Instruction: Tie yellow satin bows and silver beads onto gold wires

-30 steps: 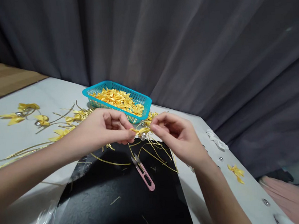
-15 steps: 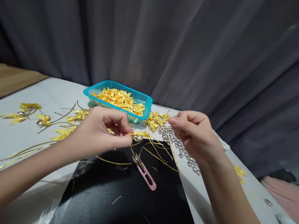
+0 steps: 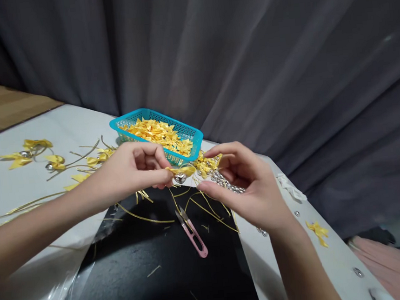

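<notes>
My left hand (image 3: pixel 142 169) pinches the left end of a yellow ribbon bow (image 3: pixel 187 170), which has a round silver bell (image 3: pixel 180 178) on its underside. To its right, my right hand (image 3: pixel 244 178) has thumb and fingers spread apart, close to the bow's right end but with a gap. Thin gold cord (image 3: pixel 174 199) hangs below the bow. Under the hands, a pair of pink-handled thread snips (image 3: pixel 195 239) lies on a black mat (image 3: pixel 134 277), among loose gold cord pieces.
A blue perforated basket (image 3: pixel 199 140) full of yellow bows stands behind my hands. Silver bells (image 3: pixel 223 180) are scattered beside my right hand. Finished-looking bows with cords (image 3: pixel 56 161) lie at left, and a single bow (image 3: pixel 318 233) at right. A dark curtain (image 3: pixel 184 53) hangs behind the table.
My right hand has moved left toward the bow, and its closed fingers have spread apart. My left hand still holds the bow, shifted slightly left.
</notes>
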Tool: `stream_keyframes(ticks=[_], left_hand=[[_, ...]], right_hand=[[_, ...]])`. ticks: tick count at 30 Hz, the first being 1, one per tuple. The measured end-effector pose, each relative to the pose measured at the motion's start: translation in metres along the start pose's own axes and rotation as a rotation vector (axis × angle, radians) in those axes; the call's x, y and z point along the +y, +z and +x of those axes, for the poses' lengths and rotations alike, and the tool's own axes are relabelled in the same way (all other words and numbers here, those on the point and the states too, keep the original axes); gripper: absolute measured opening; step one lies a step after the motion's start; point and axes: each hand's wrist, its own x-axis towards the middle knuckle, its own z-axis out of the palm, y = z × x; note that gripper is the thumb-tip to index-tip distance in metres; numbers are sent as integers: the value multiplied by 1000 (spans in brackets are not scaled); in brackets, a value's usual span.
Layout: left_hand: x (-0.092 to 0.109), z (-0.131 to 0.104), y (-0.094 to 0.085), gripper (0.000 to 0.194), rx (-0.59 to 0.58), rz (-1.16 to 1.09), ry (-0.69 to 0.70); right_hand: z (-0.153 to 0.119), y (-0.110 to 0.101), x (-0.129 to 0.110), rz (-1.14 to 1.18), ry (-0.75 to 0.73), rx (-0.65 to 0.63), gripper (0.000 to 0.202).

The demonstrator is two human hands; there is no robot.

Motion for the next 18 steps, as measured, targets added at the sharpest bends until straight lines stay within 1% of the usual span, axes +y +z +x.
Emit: stream_keyframes(ticks=[3,6,9,12,15,18], left_hand=[[1,-4,5,17,-57,-66,-40],[-1,-6,9,17,-88,-129,-53],[-3,-7,10,17,-118,-132,-90],[-4,-7,10,18,-139,-116,-100],[-4,-6,9,18,-141,-127,-78],[-5,-4,8,18,-138,-148,-134]], right_hand=[[-3,13,-4,-19,-52,-34,23],[-4,22,-5,70,-2,-56,8],[-3,25,-5,252,153,-95,13],[1,21,-4,518,328,-128,19],[4,13,-1,766,534,-186,18],[7,4,1,909,713,-269,14]])
